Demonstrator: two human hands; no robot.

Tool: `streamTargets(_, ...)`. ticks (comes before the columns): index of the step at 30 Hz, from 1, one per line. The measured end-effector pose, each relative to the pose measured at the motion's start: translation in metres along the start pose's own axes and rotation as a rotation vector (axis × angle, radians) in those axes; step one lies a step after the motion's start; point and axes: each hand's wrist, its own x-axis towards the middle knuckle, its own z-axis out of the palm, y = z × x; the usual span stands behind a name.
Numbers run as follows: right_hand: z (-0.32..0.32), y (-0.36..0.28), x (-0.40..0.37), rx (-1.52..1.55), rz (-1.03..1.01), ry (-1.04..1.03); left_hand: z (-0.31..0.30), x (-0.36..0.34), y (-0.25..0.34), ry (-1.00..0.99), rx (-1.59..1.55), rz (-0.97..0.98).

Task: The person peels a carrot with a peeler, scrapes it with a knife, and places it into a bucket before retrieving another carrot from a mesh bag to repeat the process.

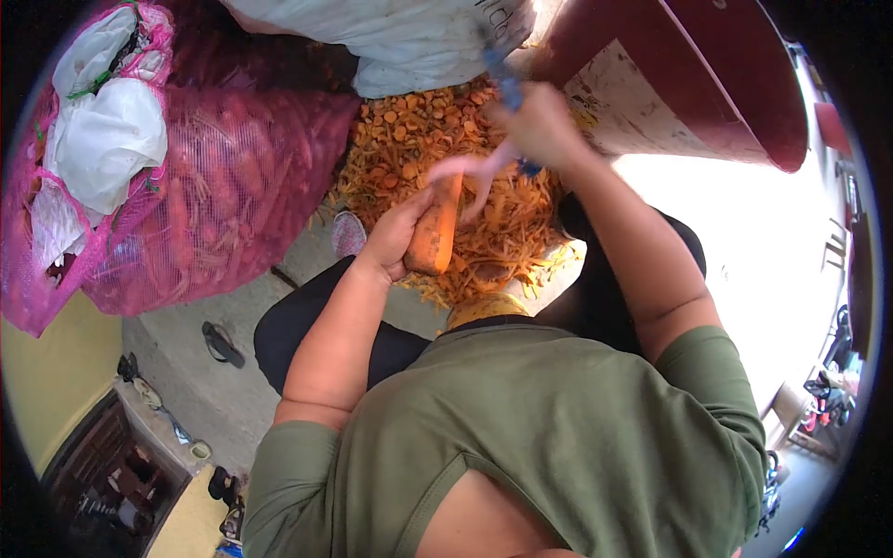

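Note:
My left hand [395, 232] is wrapped round a thick carrot [433, 234], held tilted over the pile. Part of the carrot's side is bright and peeled, while its lower end looks dull and dirty. My right hand [541, 128], blurred by motion, grips a pink Y-shaped peeler [479, 167] whose forked head is by the carrot's upper end. Something blue [504, 79] sticks out past that fist; its exact form is smeared. Beneath both hands spreads a heap of orange carrot peelings [521, 228], with round carrot slices [409, 126] toward the back.
A pink mesh sack [223, 186] full of carrots stands at the left. Behind the heap is a white sack [409, 46]. A large dark red container [688, 84] leans in at the right. A black sandal [222, 344] lies on the concrete floor.

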Motion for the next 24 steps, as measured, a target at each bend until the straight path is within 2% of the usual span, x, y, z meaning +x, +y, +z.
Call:
streamTargets(1, 0.009, -0.013, -0.016, 0.024, -0.001, -0.163, -0.001, 0.002, -0.001, -0.017, -0.007, -0.001)
streamTargets(2, 0.023, -0.018, -0.029, 0.001, -0.11, -0.175, -0.001, 0.005, -0.002, -0.034, -0.014, -0.002)
streamTargets(4, 0.029, -0.021, -0.037, -0.058, -0.161, -0.189, 0.007, 0.003, -0.003, -0.039, 0.032, 0.022)
streamTargets(6, 0.024, -0.004, -0.014, -0.07, -0.135, -0.046, 0.017, -0.003, 0.0, -0.022, 0.141, 0.079)
streamTargets(7, 0.014, 0.003, -0.001, -0.009, -0.014, -0.005, 0.007, -0.001, -0.002, -0.053, 0.187, 0.041)
streamTargets(9, 0.0, 0.038, 0.035, -0.112, 0.002, 0.191, 0.016, -0.006, 0.005, -0.031, 0.116, 0.077)
streamTargets(12, -0.012, 0.034, 0.034, -0.121, -0.07, 0.325, 0.01, -0.007, 0.005, -0.022, 0.046, 0.062)
streamTargets(14, 0.005, 0.014, 0.01, 0.021, -0.155, 0.169, 0.008, -0.005, 0.005, -0.02, 0.002, 0.02)
streamTargets(15, 0.009, -0.008, -0.011, 0.182, -0.047, -0.045, 0.008, -0.004, 0.006, -0.013, -0.023, -0.006)
streamTargets(18, 0.031, -0.023, -0.038, 0.011, -0.171, -0.229, 0.004, 0.001, 0.001, -0.054, -0.032, -0.047)
streamTargets(20, 0.036, -0.007, -0.021, -0.11, -0.107, -0.134, 0.003, 0.003, -0.004, -0.082, 0.018, -0.042)
streamTargets(22, 0.018, 0.012, 0.007, -0.012, -0.014, 0.04, 0.01, -0.002, -0.005, -0.088, 0.106, -0.012)
streamTargets(23, 0.005, 0.033, 0.03, -0.05, 0.002, 0.183, 0.013, -0.005, -0.004, 0.001, 0.054, -0.02)
streamTargets(24, -0.006, 0.034, 0.038, -0.088, 0.018, 0.324, 0.013, -0.006, -0.002, -0.017, 0.065, -0.014)
